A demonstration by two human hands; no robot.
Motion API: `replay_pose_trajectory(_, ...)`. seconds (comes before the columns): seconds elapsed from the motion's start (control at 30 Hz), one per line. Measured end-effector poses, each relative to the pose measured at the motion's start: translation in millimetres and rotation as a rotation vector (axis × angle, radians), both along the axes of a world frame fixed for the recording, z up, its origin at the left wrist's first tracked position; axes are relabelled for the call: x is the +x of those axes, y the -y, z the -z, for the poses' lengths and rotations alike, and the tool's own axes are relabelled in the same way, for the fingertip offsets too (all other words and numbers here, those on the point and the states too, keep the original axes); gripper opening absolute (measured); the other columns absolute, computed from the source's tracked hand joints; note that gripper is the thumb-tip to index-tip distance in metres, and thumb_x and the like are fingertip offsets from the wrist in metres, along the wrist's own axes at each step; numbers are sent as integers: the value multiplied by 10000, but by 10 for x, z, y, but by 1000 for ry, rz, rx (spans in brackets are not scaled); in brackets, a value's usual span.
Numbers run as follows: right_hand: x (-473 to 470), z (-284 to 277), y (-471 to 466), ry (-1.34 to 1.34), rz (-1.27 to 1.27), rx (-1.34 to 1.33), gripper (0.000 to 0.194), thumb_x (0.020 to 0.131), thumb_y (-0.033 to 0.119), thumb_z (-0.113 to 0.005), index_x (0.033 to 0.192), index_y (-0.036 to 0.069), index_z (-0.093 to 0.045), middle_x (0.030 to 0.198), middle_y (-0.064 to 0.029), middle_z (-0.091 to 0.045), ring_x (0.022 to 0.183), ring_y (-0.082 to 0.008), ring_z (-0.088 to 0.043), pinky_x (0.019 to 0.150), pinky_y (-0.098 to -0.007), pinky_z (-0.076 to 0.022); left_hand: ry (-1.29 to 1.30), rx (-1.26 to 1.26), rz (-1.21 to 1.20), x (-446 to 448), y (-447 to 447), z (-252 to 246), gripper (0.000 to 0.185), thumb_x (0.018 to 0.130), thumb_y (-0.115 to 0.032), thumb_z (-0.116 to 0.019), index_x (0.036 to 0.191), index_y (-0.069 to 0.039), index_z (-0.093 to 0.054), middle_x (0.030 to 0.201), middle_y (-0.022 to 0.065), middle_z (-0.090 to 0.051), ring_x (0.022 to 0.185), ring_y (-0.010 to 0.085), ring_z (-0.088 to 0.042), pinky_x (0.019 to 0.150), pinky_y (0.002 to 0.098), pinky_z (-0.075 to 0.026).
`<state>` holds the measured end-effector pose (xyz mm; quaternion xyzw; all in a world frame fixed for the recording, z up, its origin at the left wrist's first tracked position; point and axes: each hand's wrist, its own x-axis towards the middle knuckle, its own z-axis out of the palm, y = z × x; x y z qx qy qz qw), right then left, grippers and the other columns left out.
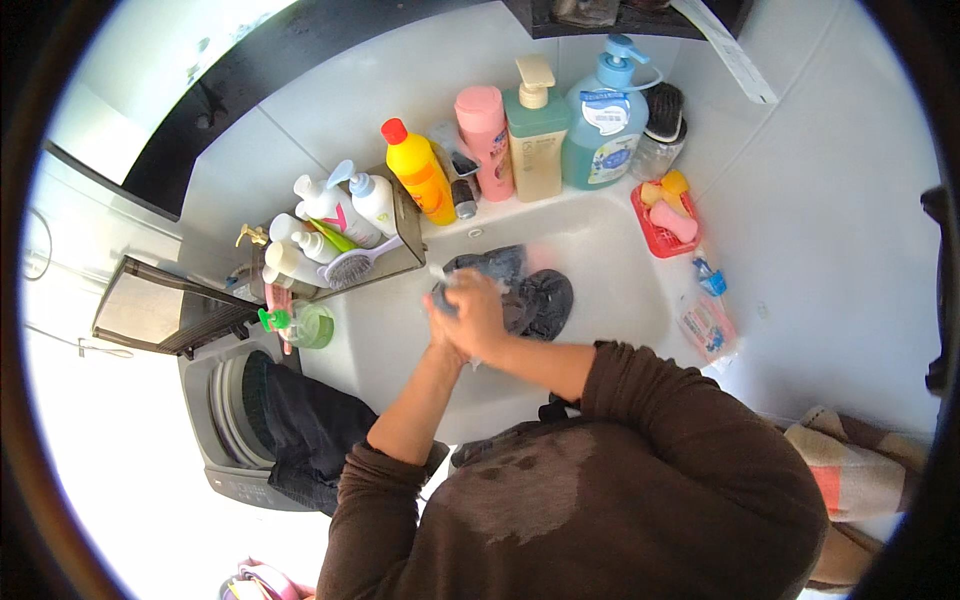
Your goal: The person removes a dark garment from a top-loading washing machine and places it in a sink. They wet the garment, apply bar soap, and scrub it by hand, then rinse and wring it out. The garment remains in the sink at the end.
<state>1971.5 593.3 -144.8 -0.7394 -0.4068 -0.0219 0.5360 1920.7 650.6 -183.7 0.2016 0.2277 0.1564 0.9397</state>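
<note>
Over the white sink basin (pixel 607 300), my two hands are pressed together around a bunched dark grey cloth (pixel 444 298) with white suds on it. My right hand (pixel 477 311) lies over the top. Partly covered by it, my left hand (pixel 441 334) holds the cloth from the left and below. Some blur hides the exact finger positions. Just beyond and to the right of my hands, wet dark cloth pieces (pixel 549 304) lie on the basin floor. Another greyish-blue piece (pixel 501 261) sits toward the back of the basin.
Pump bottles (pixel 536 150) and a yellow bottle (pixel 424 176) line the back ledge. A bin of bottles (pixel 412 255) and a green soap bottle (pixel 311 326) stand left. A red soap dish (pixel 660 236) sits right. Black cloth (pixel 315 427) hangs from an open-lidded washing machine (pixel 232 480).
</note>
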Motion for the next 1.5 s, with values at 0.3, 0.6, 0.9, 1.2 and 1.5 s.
replay_pose_trajectory(0.3,487,-964,90,77,-387,174,433,737,318,-672,544,3,-445,655,-156,-532,589,-354,-501,532,-439,-386,-150,1300,157,-193,-145,-1425,525,832,-369,-576,1167,19,-461,1055,102,-560,940,162,-547,822,288,-432)
replay_pose_trajectory(0.6,1039,-1372,469,-361,-896,119,583,685,291,-749,1117,2,-486,1148,-84,-496,1012,-242,-510,856,-340,-418,-23,978,-109,3,-149,-2092,301,721,-37,-614,1012,18,-562,949,80,-624,838,178,-597,753,296,-472)
replay_pose_trajectory(0.9,1065,-227,577,-446,-158,-285,355,852,326,-518,984,6,-600,901,-250,-598,870,-394,-572,753,-431,-444,186,507,-265,116,-209,-2435,313,881,-240,-480,1040,22,-539,1028,151,-603,932,286,-589,855,411,-465)
replay_pose_trajectory(1.2,375,-145,633,-110,-302,-18,767,698,390,-704,1268,38,-331,1104,-217,-532,1044,-376,-514,874,-405,-405,320,471,-560,355,138,-2613,320,946,-317,-373,980,-54,-552,978,68,-599,919,211,-561,869,375,-439)
replay_pose_trajectory(1.5,969,140,447,-394,-300,-104,255,776,117,-543,995,-12,-564,834,-155,-617,751,-192,-584,684,-304,-451,228,719,-712,-484,-268,-2269,302,937,-311,-410,1081,-67,-515,1051,87,-585,991,224,-557,932,386,-407)
